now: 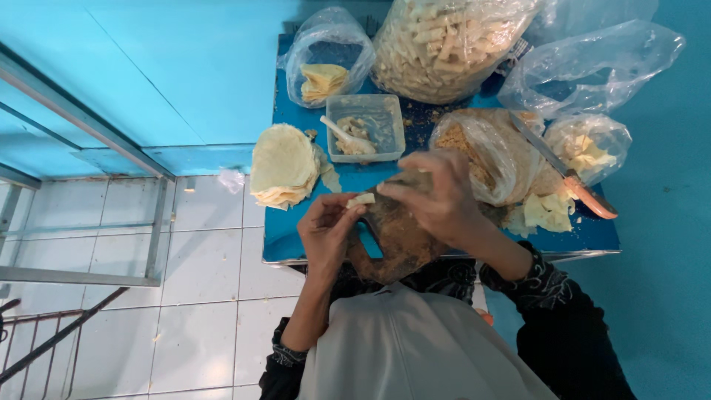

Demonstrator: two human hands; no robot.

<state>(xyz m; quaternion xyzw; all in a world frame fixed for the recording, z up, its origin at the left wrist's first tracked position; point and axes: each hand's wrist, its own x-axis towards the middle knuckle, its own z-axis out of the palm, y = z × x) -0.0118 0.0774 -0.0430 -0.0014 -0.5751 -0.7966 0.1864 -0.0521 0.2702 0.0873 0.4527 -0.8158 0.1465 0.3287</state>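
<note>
Fingers of the left hand [326, 231] curled inward, tips pinched on one end of a small pale roll of wrapper [361, 200]; palm turned up, thumb against the roll's near end. Right hand [438, 198] arched over from the other side, fingers drawn together and bent down, fingertips meeting the far end of the same roll; whether pressing or only touching cannot be told. Roll held above the near edge of the blue table [592, 235], long axis running roughly left to right, tilted slightly up toward the right hand.

Directly beneath both hands, a brown, crumb-stained cutting board [396, 244] with a handle slot, hanging over the table's near edge. Just left of the left hand, a stack of round pale wrappers [283, 164]. Beyond the hands, a clear rectangular tub [385, 122] with a white spoon [342, 135] lying in filling. Right of the tub, an open plastic bag of brown crumbs [481, 152], touching the right hand's back. Further right, a knife with an orange handle [566, 174] resting across the bags, beside scraps of pale wrapper [548, 211]. At the far edge, a large bag of finished rolls [444, 48] and a smaller bag of folded wrappers [324, 78]. White tiled floor [200, 289] below, left of the table.
</note>
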